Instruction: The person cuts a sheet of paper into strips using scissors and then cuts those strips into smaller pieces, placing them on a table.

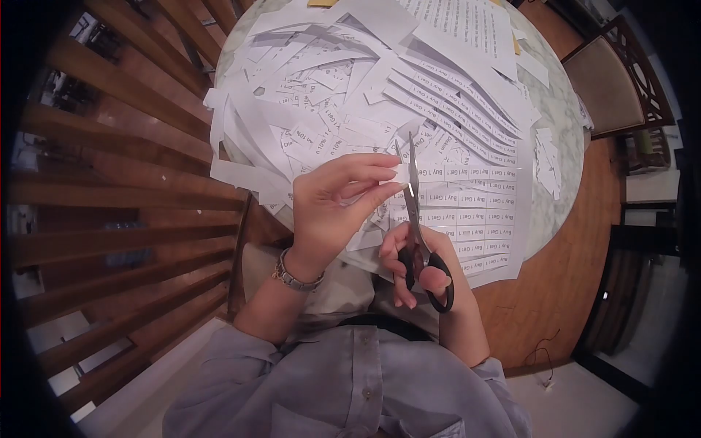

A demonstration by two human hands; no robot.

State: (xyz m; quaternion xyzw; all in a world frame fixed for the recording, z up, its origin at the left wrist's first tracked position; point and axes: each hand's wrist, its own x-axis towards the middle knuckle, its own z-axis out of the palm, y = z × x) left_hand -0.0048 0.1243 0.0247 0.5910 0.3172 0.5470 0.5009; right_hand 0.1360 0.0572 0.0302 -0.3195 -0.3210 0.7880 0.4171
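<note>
My left hand [332, 201] pinches the end of a paper strip [456, 174] printed with repeated "Buy 1 Get 1" text. Black-handled scissors [413, 196] are in my right hand [416, 264], thumb and fingers through the loops. Their blades point away from me and cross the strip just right of my left fingertips; whether they are fully closed is hard to tell. Below it lie more strips [482, 232] of the same printed sheet. Small cut paper slips [321, 139] with printed words are heaped beyond my left hand.
A round marble-patterned table [562, 109] carries the papers. Printed sheets [467, 33] and curled white offcuts [314, 44] lie at its far side, with small slips [546, 164] at the right. A wooden slatted railing [131, 153] stands left; a chair [621, 80] is at the upper right.
</note>
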